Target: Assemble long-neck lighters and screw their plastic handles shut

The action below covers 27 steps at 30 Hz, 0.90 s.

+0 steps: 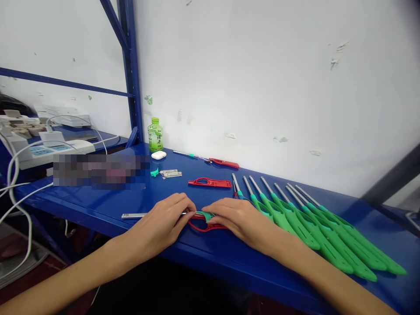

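Note:
Close to the table's front edge, my left hand [171, 218] pinches a long-neck lighter where its metal tube [134, 215] meets the red handle shell [197, 228]. The tube sticks out to the left beyond my hand. My right hand [239, 218] is closed around the other end of the shell, with its fingertips at a small green piece [208, 215] that looks like a trigger. My fingers and palm hide much of the shell. Just beyond my hands lies a separate red handle half [210, 182].
Several assembled green lighters [308, 223] lie on the right. Behind are another red lighter handle [225, 163] with a metal tube, clear fuel tanks [171, 173], a loose green trigger [154, 173], a white case [159, 155] and a green bottle [155, 134]. A power strip [59, 151] with cables sits left.

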Available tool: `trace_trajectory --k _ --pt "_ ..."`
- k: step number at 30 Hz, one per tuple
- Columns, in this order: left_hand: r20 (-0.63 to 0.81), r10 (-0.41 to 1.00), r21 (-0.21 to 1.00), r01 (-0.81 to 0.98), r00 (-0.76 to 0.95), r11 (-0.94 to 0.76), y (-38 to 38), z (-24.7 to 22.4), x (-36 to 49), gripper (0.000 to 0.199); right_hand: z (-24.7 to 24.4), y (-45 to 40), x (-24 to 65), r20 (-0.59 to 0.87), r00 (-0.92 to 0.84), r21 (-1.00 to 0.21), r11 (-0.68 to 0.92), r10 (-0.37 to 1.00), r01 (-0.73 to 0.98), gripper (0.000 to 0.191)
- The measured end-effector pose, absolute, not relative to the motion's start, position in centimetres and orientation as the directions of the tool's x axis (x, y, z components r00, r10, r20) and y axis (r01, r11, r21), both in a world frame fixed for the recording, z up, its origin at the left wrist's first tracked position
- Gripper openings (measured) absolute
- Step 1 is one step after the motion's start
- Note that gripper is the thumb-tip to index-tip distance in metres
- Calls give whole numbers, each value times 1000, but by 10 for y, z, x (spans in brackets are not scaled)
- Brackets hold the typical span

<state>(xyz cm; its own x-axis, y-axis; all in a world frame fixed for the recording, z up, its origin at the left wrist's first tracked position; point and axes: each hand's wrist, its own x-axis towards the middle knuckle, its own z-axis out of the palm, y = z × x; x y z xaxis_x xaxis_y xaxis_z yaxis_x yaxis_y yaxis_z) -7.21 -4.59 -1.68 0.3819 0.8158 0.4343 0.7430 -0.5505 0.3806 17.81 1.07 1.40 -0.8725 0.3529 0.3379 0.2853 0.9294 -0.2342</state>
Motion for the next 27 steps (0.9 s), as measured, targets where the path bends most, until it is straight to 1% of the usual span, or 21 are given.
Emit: trace_trajectory --k 3,11,17,27 --pt "434 814 377 743 385 -553 -46 -17 -72 19 16 10 177 330 -873 -252 925 359 285 32" --pt "443 808 374 739 389 -561 -47 -15 -71 19 17 8 177 346 -866 -235 926 362 294 30" --pt "452 805 379 734 385 -564 -46 -15 -71 16 16 8 176 359 -856 -215 925 372 312 32" --pt "462 803 371 740 376 -561 -47 -14 -70 16 16 6 174 331 -856 -214 915 398 342 32"
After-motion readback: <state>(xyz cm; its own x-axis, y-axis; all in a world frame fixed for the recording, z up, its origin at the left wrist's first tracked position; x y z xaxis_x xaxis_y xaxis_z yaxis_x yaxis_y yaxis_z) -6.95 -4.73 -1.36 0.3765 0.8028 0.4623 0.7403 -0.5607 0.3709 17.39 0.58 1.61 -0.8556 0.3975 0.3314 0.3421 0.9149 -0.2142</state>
